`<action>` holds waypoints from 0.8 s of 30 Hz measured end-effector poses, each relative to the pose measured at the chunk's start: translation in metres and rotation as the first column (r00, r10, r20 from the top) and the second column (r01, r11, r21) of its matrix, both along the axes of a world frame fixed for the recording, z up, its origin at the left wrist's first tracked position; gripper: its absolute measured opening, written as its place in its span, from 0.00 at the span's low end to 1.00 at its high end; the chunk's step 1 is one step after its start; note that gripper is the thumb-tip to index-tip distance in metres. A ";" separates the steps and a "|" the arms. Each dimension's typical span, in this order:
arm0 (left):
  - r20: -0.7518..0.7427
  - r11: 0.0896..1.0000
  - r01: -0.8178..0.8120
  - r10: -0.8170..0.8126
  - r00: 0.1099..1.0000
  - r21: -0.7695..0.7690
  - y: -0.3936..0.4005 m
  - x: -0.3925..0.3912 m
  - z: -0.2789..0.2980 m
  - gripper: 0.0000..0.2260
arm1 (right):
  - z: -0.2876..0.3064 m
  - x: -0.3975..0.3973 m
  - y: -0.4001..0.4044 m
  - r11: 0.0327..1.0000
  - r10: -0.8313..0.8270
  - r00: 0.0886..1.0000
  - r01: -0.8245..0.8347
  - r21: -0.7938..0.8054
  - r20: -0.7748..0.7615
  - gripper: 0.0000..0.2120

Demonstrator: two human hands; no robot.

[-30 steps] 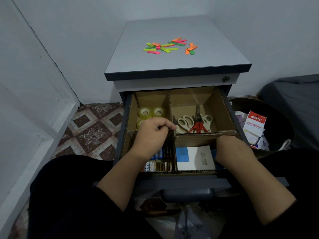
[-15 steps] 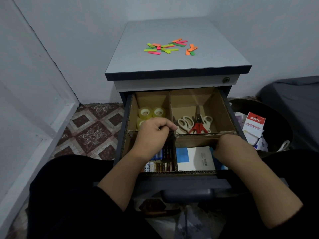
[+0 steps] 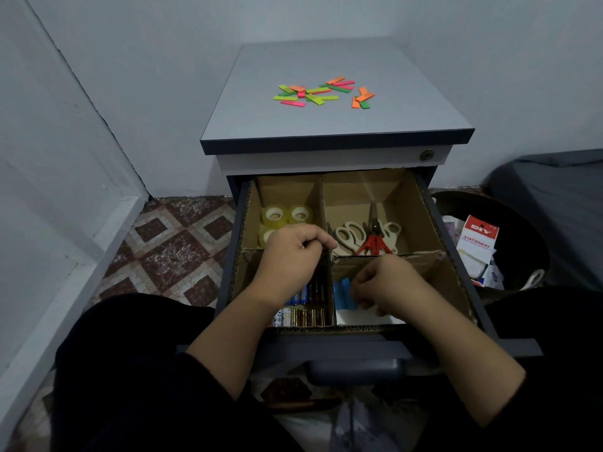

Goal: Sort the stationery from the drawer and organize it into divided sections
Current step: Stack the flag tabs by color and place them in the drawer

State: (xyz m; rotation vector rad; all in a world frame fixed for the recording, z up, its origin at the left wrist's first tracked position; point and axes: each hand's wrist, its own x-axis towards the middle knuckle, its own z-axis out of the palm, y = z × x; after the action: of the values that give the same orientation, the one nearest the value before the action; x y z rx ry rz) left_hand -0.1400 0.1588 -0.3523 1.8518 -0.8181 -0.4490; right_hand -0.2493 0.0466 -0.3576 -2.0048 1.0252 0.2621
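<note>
The open drawer (image 3: 489, 321) holds a cardboard divider (image 3: 421, 256) with several sections. Tape rolls (image 3: 287, 215) lie in the back left section and scissors (image 3: 365, 236) in the back right. Batteries (image 3: 306, 316) fill the front left section. My left hand (image 3: 293, 256) grips the divider's top edge where the walls cross. My right hand (image 3: 385, 285) reaches into the front right section, fingers curled round a blue and white pad (image 3: 342, 293), most of which it hides.
Several bright sticky flags (image 3: 323, 93) lie scattered on the grey cabinet top (image 3: 326, 125). A dark bin (image 3: 522, 230) to the right holds a stationery packet (image 3: 478, 243). The drawer handle (image 3: 355, 370) sits just above my lap. Walls close in on the left and behind.
My right hand has moved left from the drawer's right edge into the front right section and closed on the pad, which now sits tilted. My left hand has stayed on the divider.
</note>
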 end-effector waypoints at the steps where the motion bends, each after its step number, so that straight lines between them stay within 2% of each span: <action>1: 0.006 1.000 -0.002 0.002 1.000 -0.006 0.000 0.001 -0.001 0.16 | -0.001 0.005 0.002 1.000 0.006 1.000 -0.006 -0.004 -0.008 0.03; 6: 0.010 1.000 -0.010 0.010 1.000 -0.017 -0.002 0.003 -0.006 0.18 | -0.012 0.019 0.010 0.994 0.052 0.997 -0.058 -0.094 -0.063 0.06; 12: -0.005 1.000 -0.007 0.007 1.000 -0.026 -0.002 0.004 -0.007 0.19 | -0.014 0.006 0.008 0.919 0.165 0.983 -0.181 -0.351 -0.076 0.10; 18: -0.025 0.999 -0.009 0.008 1.000 -0.034 -0.002 0.004 -0.009 0.19 | -0.014 0.006 0.009 0.885 0.278 0.952 -0.307 -0.349 -0.131 0.21; 24: -0.015 0.999 -0.005 0.005 1.000 -0.039 -0.002 0.005 -0.010 0.19 | -0.013 0.010 0.011 0.864 0.308 0.939 -0.343 -0.369 -0.152 0.22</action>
State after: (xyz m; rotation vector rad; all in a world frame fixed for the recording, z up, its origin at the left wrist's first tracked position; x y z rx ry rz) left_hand -0.1351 0.1564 -0.3626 1.8119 -0.8067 -0.4398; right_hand -0.2395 0.0575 -0.3709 -2.5580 0.8306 0.3506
